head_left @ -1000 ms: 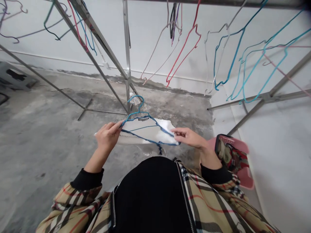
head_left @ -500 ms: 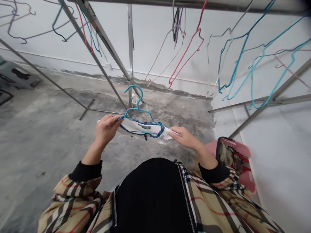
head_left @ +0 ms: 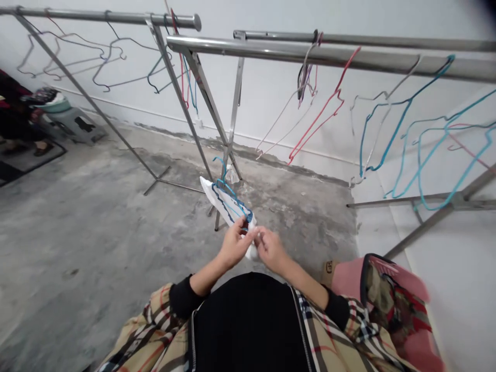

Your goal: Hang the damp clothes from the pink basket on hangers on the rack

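Note:
A white garment [head_left: 217,199] with blue ruffled trim hangs at a slant on a light-blue clothes hanger [head_left: 220,164], whose hook points up and away from me. My left hand [head_left: 235,244] pinches the garment's near end, close to the blue trim. Right beside it, my right hand [head_left: 272,251] has its fingers closed on the white cloth at the same end. The fingertips of both hands almost meet there. Part of the hanger lies inside the garment, and my fingers hide its near tip.
A metal rail [head_left: 271,49] ahead carries several wire hangers, among them a red hanger [head_left: 320,124]. Another rack [head_left: 89,16] stands at left. A pink basket [head_left: 349,281] of clothes is at right. At far left, a person's foot shows near a grey stool [head_left: 83,126].
My left hand has left the garment's far-left end and joined my right hand at the near end. The hanger and garment have turned to a slant. My view has tilted up.

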`<action>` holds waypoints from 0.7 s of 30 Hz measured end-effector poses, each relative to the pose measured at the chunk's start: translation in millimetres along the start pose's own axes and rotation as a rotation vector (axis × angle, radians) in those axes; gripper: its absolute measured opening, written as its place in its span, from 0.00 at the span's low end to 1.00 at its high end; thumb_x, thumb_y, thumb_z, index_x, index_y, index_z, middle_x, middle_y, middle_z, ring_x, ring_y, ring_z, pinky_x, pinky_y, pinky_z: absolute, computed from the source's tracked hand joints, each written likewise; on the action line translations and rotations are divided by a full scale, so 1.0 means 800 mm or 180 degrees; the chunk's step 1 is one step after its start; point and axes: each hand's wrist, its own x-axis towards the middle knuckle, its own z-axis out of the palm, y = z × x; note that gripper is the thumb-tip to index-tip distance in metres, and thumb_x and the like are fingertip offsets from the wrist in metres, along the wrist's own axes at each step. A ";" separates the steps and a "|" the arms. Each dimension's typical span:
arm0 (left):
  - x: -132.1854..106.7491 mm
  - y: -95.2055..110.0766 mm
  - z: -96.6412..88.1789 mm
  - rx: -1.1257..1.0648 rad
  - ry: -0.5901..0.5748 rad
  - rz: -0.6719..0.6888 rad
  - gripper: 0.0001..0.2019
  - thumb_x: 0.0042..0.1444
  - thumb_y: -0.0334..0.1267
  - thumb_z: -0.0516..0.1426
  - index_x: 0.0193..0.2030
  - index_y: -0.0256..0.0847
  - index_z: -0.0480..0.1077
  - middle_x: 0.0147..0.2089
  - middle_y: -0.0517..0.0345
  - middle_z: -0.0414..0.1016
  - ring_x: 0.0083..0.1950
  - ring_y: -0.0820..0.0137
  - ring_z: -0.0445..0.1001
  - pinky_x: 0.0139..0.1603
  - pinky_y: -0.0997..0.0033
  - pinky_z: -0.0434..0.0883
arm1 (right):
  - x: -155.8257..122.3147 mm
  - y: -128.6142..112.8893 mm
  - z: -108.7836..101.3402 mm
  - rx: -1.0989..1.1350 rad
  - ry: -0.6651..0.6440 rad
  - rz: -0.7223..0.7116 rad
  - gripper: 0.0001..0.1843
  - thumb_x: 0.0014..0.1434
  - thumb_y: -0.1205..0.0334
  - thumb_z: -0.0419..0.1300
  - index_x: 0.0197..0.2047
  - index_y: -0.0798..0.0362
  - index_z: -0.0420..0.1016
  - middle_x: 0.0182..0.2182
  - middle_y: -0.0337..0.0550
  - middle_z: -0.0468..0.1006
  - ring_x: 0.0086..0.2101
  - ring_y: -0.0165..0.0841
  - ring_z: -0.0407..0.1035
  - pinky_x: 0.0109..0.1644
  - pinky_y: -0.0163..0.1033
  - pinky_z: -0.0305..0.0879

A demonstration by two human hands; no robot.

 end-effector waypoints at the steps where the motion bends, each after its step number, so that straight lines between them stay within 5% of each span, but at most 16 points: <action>1: 0.001 0.001 0.004 -0.0001 0.0122 0.0032 0.18 0.55 0.46 0.59 0.48 0.37 0.69 0.40 0.53 0.73 0.39 0.69 0.71 0.44 0.69 0.70 | 0.001 -0.003 0.005 -0.0001 -0.0068 -0.0117 0.17 0.67 0.56 0.45 0.46 0.56 0.70 0.37 0.51 0.77 0.39 0.37 0.71 0.45 0.42 0.67; 6: 0.029 0.029 -0.032 -0.0041 0.0549 0.0241 0.15 0.56 0.44 0.57 0.47 0.38 0.69 0.43 0.54 0.75 0.43 0.68 0.72 0.46 0.70 0.68 | 0.002 -0.014 -0.002 0.0408 -0.0429 -0.0476 0.24 0.68 0.55 0.47 0.62 0.56 0.60 0.48 0.52 0.73 0.47 0.36 0.68 0.53 0.44 0.67; 9: 0.052 0.069 -0.073 0.0157 0.0780 0.0262 0.18 0.54 0.44 0.58 0.49 0.38 0.70 0.42 0.54 0.76 0.41 0.68 0.72 0.41 0.72 0.68 | -0.006 0.000 -0.007 0.0577 -0.0162 -0.0251 0.23 0.67 0.57 0.48 0.63 0.54 0.60 0.45 0.48 0.74 0.43 0.32 0.69 0.52 0.41 0.67; 13: 0.089 0.135 -0.115 0.0106 0.0580 0.0323 0.19 0.51 0.44 0.59 0.48 0.38 0.73 0.35 0.59 0.75 0.31 0.73 0.69 0.31 0.76 0.65 | -0.030 0.039 -0.002 0.0570 0.0221 0.0220 0.23 0.65 0.57 0.49 0.60 0.56 0.64 0.40 0.46 0.76 0.36 0.30 0.71 0.45 0.37 0.70; 21: 0.196 0.232 -0.125 0.0121 0.0295 0.0561 0.19 0.45 0.39 0.58 0.45 0.35 0.74 0.26 0.60 0.73 0.23 0.74 0.67 0.23 0.78 0.62 | -0.089 0.091 -0.007 0.0571 0.0654 0.0851 0.24 0.63 0.50 0.50 0.55 0.57 0.69 0.34 0.45 0.77 0.31 0.30 0.72 0.37 0.33 0.70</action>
